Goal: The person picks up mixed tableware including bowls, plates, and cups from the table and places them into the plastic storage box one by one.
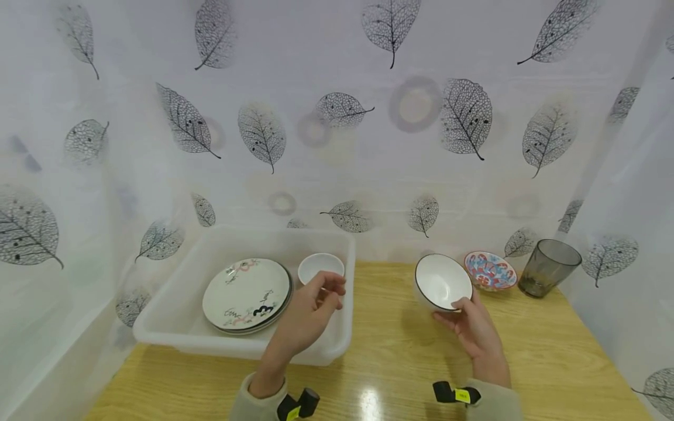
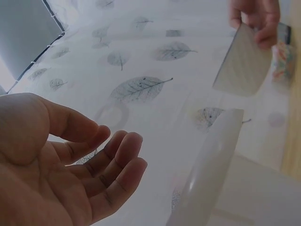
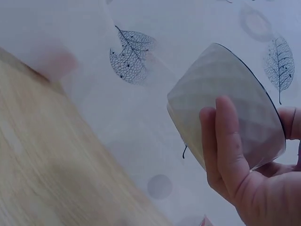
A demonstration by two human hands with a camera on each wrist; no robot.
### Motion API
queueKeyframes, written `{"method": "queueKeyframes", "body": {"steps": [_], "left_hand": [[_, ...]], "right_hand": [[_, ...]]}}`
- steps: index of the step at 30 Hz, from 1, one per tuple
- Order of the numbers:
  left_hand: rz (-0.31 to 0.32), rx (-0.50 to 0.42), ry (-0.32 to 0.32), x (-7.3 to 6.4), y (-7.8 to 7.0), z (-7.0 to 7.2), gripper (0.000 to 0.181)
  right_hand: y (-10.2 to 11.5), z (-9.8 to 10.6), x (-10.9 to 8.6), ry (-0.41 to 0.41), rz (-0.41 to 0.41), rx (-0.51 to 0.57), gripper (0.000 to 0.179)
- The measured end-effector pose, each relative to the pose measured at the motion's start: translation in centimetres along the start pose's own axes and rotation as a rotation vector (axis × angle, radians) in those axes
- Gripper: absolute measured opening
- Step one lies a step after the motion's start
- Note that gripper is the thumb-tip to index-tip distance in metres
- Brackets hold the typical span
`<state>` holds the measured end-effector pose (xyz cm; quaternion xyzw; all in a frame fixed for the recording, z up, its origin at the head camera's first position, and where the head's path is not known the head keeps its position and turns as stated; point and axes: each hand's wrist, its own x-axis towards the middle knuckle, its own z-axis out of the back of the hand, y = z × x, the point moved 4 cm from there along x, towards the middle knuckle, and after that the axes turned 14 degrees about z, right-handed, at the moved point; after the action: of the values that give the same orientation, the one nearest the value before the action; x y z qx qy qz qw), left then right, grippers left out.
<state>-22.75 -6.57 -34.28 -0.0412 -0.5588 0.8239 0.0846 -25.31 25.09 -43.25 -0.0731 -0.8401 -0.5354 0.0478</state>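
Note:
In the head view my right hand (image 1: 478, 330) grips a white bowl (image 1: 441, 280) with a dark rim, thumb over the rim and fingers under it. It is tilted, held above the table. The right wrist view shows the bowl's ridged outer side (image 3: 225, 84) with fingers spread along it. My left hand (image 1: 305, 318) hovers over the right part of a white plastic bin (image 1: 231, 346), fingers loosely bent and holding nothing. Beneath its fingertips in the head view, a small white bowl (image 1: 317, 266) sits in the bin. Stacked plates (image 1: 244, 298) with printed decoration lie to its left.
On the wooden table (image 1: 389, 333), a red and blue patterned bowl (image 1: 489, 272) stands at the back right. Beside it is a grey tinted glass (image 1: 550, 269). A leaf-printed white curtain (image 1: 300, 181) hangs behind the table and along both sides.

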Motion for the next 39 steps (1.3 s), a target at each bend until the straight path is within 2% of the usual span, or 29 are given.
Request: {"method": "queueKeyframes", "body": {"steps": [6, 15, 19, 29, 34, 39], "left_hand": [[-0.012, 0.023, 0.007, -0.1, -0.1, -0.4, 0.027], [-0.028, -0.003, 0.093, -0.2, 0.0, -1.4, 0.039], [-0.04, -0.033, 0.17, -0.3, -0.1, -2.1, 0.045], [-0.04, -0.19, 0.402, -1.0, -0.8, -4.9, 0.069], [-0.036, -0.235, 0.474, -1.4, -1.2, -6.1, 0.074], [-0.042, -0.272, 0.502, -1.5, -1.2, -6.7, 0.072]], "right_hand": [[1.9, -1.3, -0.6, 0.087, 0.049, -0.008, 0.079], [4.0, -2.9, -1.7, 0.175, 0.091, -0.014, 0.075], [4.6, -3.4, -2.0, 0.201, 0.098, -0.031, 0.075], [5.3, -4.5, -2.7, 0.294, 0.148, -0.015, 0.076], [5.5, -5.2, -3.1, 0.381, 0.165, -0.031, 0.075], [5.6, -5.7, -3.3, 0.426, 0.184, -0.103, 0.075]]}}
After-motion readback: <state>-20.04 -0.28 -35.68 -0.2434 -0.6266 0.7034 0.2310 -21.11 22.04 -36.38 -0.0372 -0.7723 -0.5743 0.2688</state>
